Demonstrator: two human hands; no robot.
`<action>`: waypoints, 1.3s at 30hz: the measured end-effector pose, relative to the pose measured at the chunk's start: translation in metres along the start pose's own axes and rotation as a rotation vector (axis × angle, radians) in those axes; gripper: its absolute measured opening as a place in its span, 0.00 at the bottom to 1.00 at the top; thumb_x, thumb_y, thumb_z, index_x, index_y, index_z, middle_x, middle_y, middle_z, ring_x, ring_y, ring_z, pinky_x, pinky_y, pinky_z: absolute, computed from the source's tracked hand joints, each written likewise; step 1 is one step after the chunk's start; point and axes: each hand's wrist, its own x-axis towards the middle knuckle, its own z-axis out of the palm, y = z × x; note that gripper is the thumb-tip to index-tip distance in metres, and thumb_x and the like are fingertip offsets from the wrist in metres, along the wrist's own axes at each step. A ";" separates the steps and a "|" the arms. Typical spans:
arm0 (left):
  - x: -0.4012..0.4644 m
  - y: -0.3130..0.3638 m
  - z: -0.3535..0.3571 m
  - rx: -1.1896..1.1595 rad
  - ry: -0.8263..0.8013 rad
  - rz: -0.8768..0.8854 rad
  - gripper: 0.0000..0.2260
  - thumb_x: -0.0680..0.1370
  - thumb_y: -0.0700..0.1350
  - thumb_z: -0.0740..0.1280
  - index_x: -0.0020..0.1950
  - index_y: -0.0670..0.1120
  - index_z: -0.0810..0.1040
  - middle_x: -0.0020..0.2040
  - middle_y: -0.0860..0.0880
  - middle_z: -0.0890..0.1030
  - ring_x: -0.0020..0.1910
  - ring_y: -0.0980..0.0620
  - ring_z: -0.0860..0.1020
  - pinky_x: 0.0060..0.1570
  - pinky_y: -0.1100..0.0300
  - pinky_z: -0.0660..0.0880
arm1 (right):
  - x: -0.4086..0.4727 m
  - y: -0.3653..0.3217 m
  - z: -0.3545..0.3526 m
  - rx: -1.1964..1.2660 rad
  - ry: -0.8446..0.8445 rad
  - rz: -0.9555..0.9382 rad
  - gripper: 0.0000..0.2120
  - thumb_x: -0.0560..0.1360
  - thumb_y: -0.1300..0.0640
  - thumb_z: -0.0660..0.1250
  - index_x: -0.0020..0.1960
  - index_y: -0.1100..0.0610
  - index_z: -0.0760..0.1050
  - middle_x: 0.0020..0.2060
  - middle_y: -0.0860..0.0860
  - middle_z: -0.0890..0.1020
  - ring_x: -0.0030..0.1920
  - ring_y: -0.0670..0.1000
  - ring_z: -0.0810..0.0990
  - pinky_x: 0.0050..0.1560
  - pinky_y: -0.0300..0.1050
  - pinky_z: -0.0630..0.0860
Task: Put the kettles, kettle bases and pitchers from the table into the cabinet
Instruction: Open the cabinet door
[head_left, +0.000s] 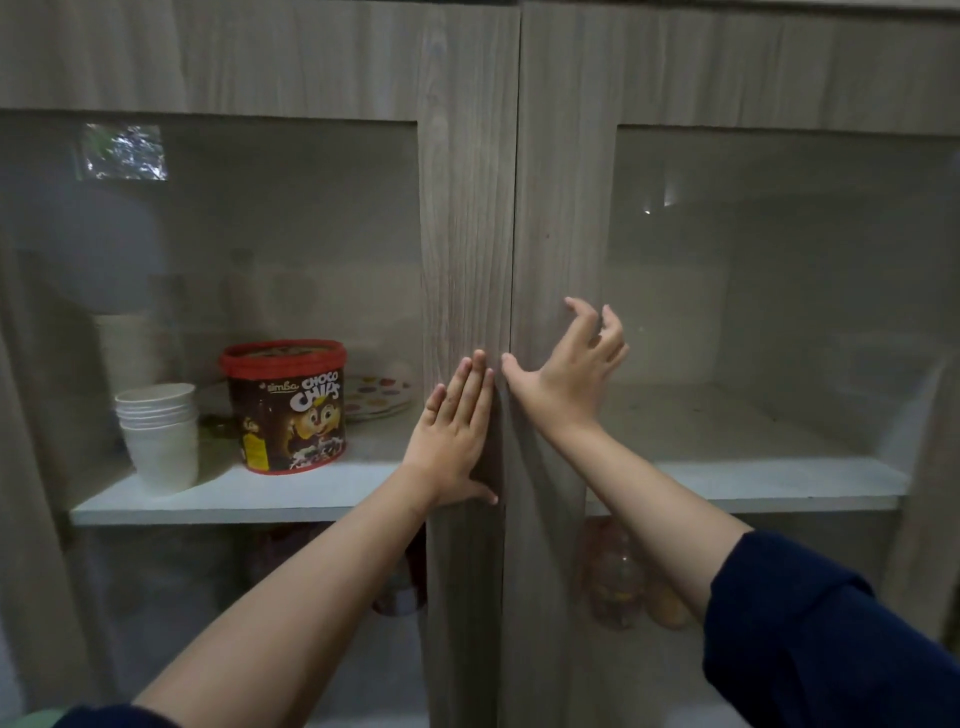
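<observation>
Cabinet (470, 156) shut, two wood-grain doors with glass panes meeting at centre seam. Left hand (457, 436) flat on left door's inner stile, fingers straight and together, holding nothing. Right hand (569, 374) at edge of right door by the seam, fingers spread and curled, empty, thumb at seam. Behind left glass on white shelf (234, 496): stacked white cups (158, 431), red-lidded Choco Chips tub (288, 405), dotted plate (376, 397). No kettles, bases or pitchers in view

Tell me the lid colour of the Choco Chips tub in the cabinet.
Red; the Choco Chips tub shows it clearly in the head view.
</observation>
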 end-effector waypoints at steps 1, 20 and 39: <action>-0.001 0.000 -0.001 -0.021 0.001 0.009 0.65 0.62 0.68 0.71 0.64 0.42 0.18 0.65 0.45 0.17 0.64 0.46 0.18 0.68 0.51 0.29 | 0.000 -0.002 -0.001 -0.009 0.006 0.012 0.37 0.60 0.47 0.76 0.63 0.59 0.68 0.65 0.66 0.66 0.61 0.66 0.66 0.57 0.41 0.55; -0.084 0.060 -0.051 0.076 0.114 0.259 0.61 0.60 0.79 0.48 0.75 0.34 0.39 0.74 0.39 0.28 0.74 0.42 0.30 0.71 0.48 0.30 | -0.047 -0.028 -0.151 0.131 -0.107 -0.096 0.39 0.62 0.46 0.74 0.68 0.53 0.62 0.69 0.61 0.61 0.70 0.60 0.59 0.67 0.48 0.60; -0.207 0.231 -0.152 -0.031 0.430 0.410 0.55 0.65 0.63 0.67 0.76 0.35 0.40 0.76 0.39 0.34 0.77 0.42 0.37 0.73 0.45 0.38 | -0.070 -0.038 -0.408 -0.966 -0.238 -0.701 0.39 0.71 0.39 0.56 0.76 0.58 0.55 0.77 0.55 0.57 0.77 0.55 0.54 0.70 0.61 0.38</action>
